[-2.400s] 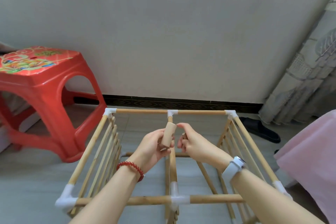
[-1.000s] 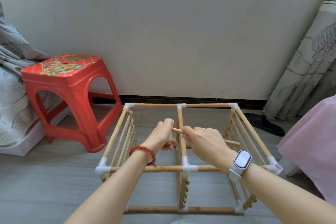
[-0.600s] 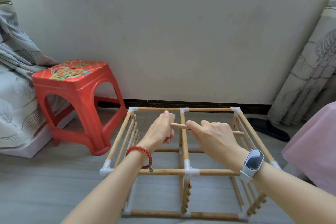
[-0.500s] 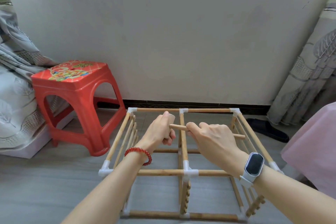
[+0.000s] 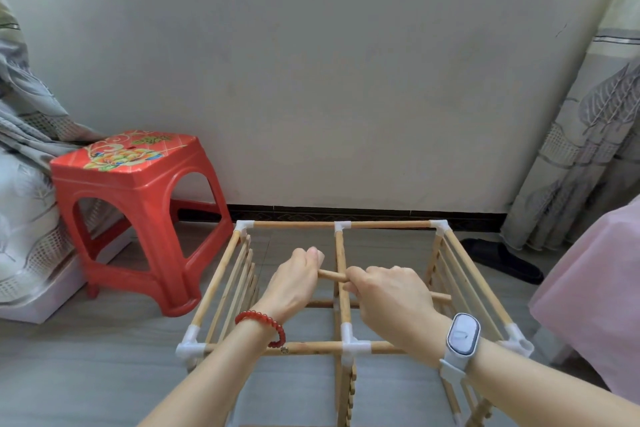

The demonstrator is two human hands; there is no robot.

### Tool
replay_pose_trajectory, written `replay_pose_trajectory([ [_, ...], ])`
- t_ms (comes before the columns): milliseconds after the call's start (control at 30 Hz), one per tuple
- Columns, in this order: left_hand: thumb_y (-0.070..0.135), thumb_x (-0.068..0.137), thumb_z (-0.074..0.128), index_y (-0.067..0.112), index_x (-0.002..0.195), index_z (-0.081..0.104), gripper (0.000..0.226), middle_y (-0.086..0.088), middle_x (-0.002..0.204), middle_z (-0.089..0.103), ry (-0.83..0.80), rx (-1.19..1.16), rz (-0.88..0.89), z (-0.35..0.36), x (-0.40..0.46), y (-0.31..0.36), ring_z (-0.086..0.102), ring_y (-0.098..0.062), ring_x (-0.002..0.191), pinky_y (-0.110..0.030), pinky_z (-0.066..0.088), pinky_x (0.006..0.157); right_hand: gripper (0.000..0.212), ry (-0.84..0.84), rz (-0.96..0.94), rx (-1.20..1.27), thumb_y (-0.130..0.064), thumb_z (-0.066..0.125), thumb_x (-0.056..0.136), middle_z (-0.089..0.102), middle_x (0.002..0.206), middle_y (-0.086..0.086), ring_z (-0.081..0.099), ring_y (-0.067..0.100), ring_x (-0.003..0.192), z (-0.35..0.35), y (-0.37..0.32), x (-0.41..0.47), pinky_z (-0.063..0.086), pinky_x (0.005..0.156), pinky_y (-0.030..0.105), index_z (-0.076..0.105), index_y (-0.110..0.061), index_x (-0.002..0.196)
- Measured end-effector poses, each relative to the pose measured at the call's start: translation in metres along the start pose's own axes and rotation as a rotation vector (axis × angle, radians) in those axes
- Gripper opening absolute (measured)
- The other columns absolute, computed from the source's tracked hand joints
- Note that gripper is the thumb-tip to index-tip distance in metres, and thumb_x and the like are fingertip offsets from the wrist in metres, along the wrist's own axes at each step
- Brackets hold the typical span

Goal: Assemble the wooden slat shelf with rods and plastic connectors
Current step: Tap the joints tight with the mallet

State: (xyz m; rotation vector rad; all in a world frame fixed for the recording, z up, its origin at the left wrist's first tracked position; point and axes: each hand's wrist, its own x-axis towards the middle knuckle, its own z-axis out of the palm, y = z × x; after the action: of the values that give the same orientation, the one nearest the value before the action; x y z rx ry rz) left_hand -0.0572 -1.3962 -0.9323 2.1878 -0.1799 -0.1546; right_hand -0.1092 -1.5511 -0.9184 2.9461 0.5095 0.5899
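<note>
From the head camera, the shelf frame (image 5: 346, 288) stands on the floor in front of you, and you hold a loose wooden rod (image 5: 331, 275) just above its middle top rail (image 5: 340, 253). The rod's long axis runs left to right, crossing that front-to-back rail at nearly a right angle, its right end tilted slightly lower. Your left hand (image 5: 294, 282) curls round the rod's left end, left of the rail; your right hand (image 5: 391, 298) grips the shaft just right of the rail, knuckles up. Both fists hide most of the rod: only a short stretch between them and a stub (image 5: 440, 296) beyond your right hand show, so you cannot tell what caps the left end. The frame's near lower corners are cut off by the picture's edge. A red stool (image 5: 138, 211) stands left of the frame, a dark slipper (image 5: 502, 258) to its right.
</note>
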Motion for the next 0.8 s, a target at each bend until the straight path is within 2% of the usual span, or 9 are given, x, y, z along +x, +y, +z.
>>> replay_pose_trajectory([
  [67, 0.032, 0.101, 0.012, 0.019, 0.079, 0.043, 0.040, 0.000, 0.083, 0.043, 0.030, 0.131, 0.051, 0.000, -0.002, 0.001, 0.048, -0.019, 0.077, -0.032, 0.037, 0.070, 0.016, -0.037, 0.054, 0.092, -0.036, 0.057, 0.092, 0.063, 0.071, 0.000, 0.052, 0.024, 0.057, 0.001, -0.001, 0.002, 0.035, 0.051, 0.031, 0.060, -0.021, 0.086],
  [133, 0.034, 0.101, 0.009, 0.019, 0.085, 0.043, 0.041, 0.002, 0.083, 0.043, 0.047, 0.230, 0.091, 0.003, -0.004, -0.003, 0.049, -0.020, 0.080, -0.033, 0.033, 0.071, 0.026, -0.173, 0.114, 0.287, -0.037, 0.035, 0.100, 0.063, 0.090, 0.002, 0.056, 0.029, 0.083, 0.001, 0.000, 0.003, 0.034, 0.064, 0.032, 0.057, -0.023, 0.099],
  [233, 0.040, 0.100, 0.008, 0.025, 0.086, 0.042, 0.040, 0.006, 0.080, 0.045, 0.059, 0.265, 0.106, 0.007, -0.011, -0.011, 0.051, -0.024, 0.084, -0.034, 0.033, 0.071, 0.027, -0.311, 0.167, 0.471, -0.035, 0.039, 0.099, 0.053, 0.075, -0.004, 0.049, 0.025, 0.078, 0.002, 0.001, 0.003, 0.038, 0.067, 0.033, 0.061, -0.021, 0.092],
  [333, 0.041, 0.101, 0.012, 0.026, 0.090, 0.045, 0.038, 0.007, 0.083, 0.050, 0.098, 0.226, 0.117, 0.006, -0.018, -0.008, 0.052, -0.017, 0.078, -0.032, 0.036, 0.069, 0.027, -0.353, 0.209, 0.596, -0.033, 0.042, 0.098, 0.045, 0.064, -0.008, 0.046, 0.021, 0.073, 0.003, 0.003, 0.002, 0.037, 0.065, 0.031, 0.064, -0.018, 0.093],
  [433, 0.041, 0.100, 0.022, 0.019, 0.089, 0.046, 0.035, 0.002, 0.081, 0.050, 0.003, -0.038, 0.022, 0.001, -0.014, -0.004, 0.052, -0.012, 0.058, -0.024, 0.039, 0.055, 0.027, -0.287, 0.138, 0.551, -0.035, 0.040, 0.099, 0.053, 0.069, -0.007, 0.051, 0.022, 0.073, 0.009, 0.010, 0.002, 0.039, 0.063, 0.031, 0.063, -0.020, 0.099],
  [500, 0.037, 0.099, 0.027, 0.011, 0.088, 0.044, 0.034, -0.005, 0.076, 0.050, -0.103, -0.228, -0.118, -0.003, -0.004, -0.001, 0.052, -0.014, 0.044, -0.022, 0.038, 0.044, 0.029, -0.169, 0.034, 0.345, -0.037, 0.034, 0.100, 0.060, 0.078, -0.005, 0.058, 0.022, 0.072, 0.013, 0.016, 0.002, 0.043, 0.060, 0.031, 0.059, -0.023, 0.102],
  [567, 0.029, 0.099, 0.028, 0.006, 0.090, 0.045, 0.030, -0.008, 0.069, 0.050, -0.142, -0.382, -0.264, -0.009, 0.004, 0.004, 0.050, -0.017, 0.037, -0.020, 0.037, 0.038, 0.030, -0.052, -0.053, 0.124, -0.037, 0.033, 0.095, 0.056, 0.066, -0.006, 0.055, 0.017, 0.050, 0.015, 0.023, 0.001, 0.032, 0.042, 0.025, 0.061, -0.024, 0.094],
  [667, 0.024, 0.093, 0.037, 0.003, 0.090, 0.044, 0.022, -0.010, 0.061, 0.047, -0.114, -0.632, -0.437, -0.026, 0.009, 0.011, 0.045, -0.017, 0.037, -0.020, 0.039, 0.037, 0.018, 0.138, -0.131, 0.046, -0.033, 0.042, 0.092, 0.043, 0.055, -0.005, 0.039, 0.013, 0.037, 0.012, 0.031, -0.001, 0.018, 0.039, 0.020, 0.055, -0.021, 0.091],
  [800, 0.033, 0.092, 0.039, 0.005, 0.088, 0.046, 0.028, -0.006, 0.047, 0.046, -0.178, -0.564, -0.530, -0.028, 0.008, 0.013, 0.043, -0.014, 0.033, -0.018, 0.038, 0.034, 0.026, 0.288, -0.171, -0.011, -0.034, 0.041, 0.097, 0.042, 0.053, -0.004, 0.035, 0.012, 0.038, 0.014, 0.031, -0.002, 0.024, 0.038, 0.022, 0.062, -0.019, 0.092],
])
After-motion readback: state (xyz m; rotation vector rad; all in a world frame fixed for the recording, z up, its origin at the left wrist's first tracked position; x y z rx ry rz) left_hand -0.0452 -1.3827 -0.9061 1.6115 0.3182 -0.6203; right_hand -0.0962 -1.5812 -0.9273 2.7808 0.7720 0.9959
